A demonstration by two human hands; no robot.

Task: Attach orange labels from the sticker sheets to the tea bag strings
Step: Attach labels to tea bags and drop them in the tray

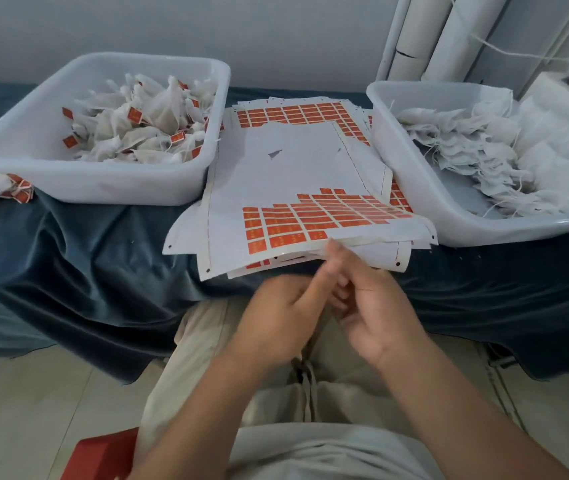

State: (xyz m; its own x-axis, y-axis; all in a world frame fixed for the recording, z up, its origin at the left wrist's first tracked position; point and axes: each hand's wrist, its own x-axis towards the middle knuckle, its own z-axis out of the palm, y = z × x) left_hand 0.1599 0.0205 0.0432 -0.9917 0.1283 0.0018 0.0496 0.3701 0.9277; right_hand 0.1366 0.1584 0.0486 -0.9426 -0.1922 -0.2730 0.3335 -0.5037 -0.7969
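1. Left hand point(276, 317) and right hand point(376, 306) meet at lower centre, fingers curled and blurred; what they hold cannot be told.
2. Remaining orange labels point(311, 216) lie directly above them on the sticker sheets point(293, 161), rows running left-right; right hand nearer.
3. Unlabelled tea bags point(477, 150) fill the bin point(466, 233) at right.

No text is coming through legibly: the orange labels point(297, 223) on the top sticker sheet point(293, 161) are showing only faint pale marks, too blurred to read, like those in the left white tub point(103, 188).
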